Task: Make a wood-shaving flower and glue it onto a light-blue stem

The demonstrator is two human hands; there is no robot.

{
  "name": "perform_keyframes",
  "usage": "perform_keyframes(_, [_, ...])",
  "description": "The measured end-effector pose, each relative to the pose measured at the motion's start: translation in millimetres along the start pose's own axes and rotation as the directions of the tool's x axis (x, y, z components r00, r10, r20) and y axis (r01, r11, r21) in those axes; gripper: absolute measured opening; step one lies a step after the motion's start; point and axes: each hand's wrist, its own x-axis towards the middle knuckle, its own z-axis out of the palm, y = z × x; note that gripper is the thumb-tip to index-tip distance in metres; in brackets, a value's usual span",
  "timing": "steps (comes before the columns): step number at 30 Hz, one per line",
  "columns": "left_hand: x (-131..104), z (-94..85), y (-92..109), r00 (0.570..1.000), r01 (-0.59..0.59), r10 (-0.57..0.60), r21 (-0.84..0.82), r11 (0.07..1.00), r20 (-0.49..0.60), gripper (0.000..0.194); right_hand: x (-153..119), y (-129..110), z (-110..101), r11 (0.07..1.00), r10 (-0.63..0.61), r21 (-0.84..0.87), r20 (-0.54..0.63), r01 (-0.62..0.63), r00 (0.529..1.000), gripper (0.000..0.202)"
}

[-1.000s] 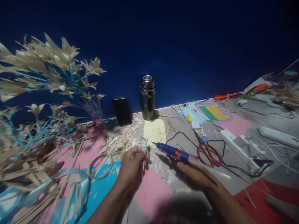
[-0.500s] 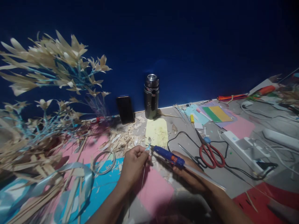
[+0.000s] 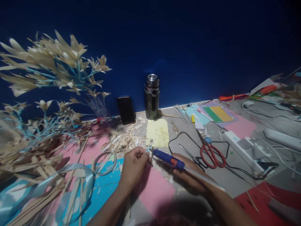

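Observation:
My left hand [image 3: 135, 166] pinches a thin stem near its top, where a small piece with light blue wrapping [image 3: 149, 147] sticks up from the fingertips. My right hand [image 3: 188, 174] is wrapped round a blue glue gun [image 3: 168, 159] with an orange part, a long clear glue stick reaching back from it over the wrist. The gun's nozzle points left, close beside the blue-wrapped piece; whether they touch cannot be made out. Just beyond both lies a pale yellow sheet [image 3: 158, 131] with glue-like spots on it.
A dark flask [image 3: 151, 100] and an upright phone [image 3: 126, 110] stand by the blue wall. Pale flowers on blue stems [image 3: 56, 66] rise at left above ribbon and shavings. Red-handled scissors [image 3: 213, 155], cables and a white power strip [image 3: 242, 150] lie right.
The glue gun's nozzle has shifted slightly left, closer to the left fingertips. Both hands keep their grips, and the whole view has moved a little.

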Motion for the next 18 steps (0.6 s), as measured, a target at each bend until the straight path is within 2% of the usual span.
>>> perform_keyframes(3, [-0.1, 0.4, -0.7, 1.0, -0.011, 0.011, 0.004, 1.0, -0.017, 0.022, 0.1, -0.9, -1.0, 1.0, -0.007, -0.007, -0.032, 0.007, 0.999, 0.044])
perform_keyframes(8, [1.1, -0.3, -1.6, 1.0, -0.019, 0.019, 0.039, 0.999, -0.003, 0.022, -0.3, 3.9, -0.6, 1.0, -0.03, -0.003, 0.018, 0.03, 0.999, 0.045])
perform_keyframes(12, [1.1, -0.6, -1.5, 0.999, -0.028, 0.029, 0.064, 0.998, -0.021, 0.021, -0.4, 6.5, 0.3, 0.999, 0.001, -0.054, -0.025, -0.002, 1.0, 0.039])
perform_keyframes(16, [0.1, -0.4, -1.6, 0.999, -0.04, 0.04, 0.046, 0.998, -0.016, 0.02, -1.8, 5.1, -0.7, 0.999, -0.027, -0.043, 0.027, 0.029, 0.999, 0.037])
perform_keyframes(18, [-0.2, -1.1, -1.7, 0.998, -0.053, 0.055, 0.042, 0.998, -0.029, 0.02, -2.7, 7.8, -2.5, 0.996, -0.018, -0.09, 0.044, 0.022, 0.999, 0.034])
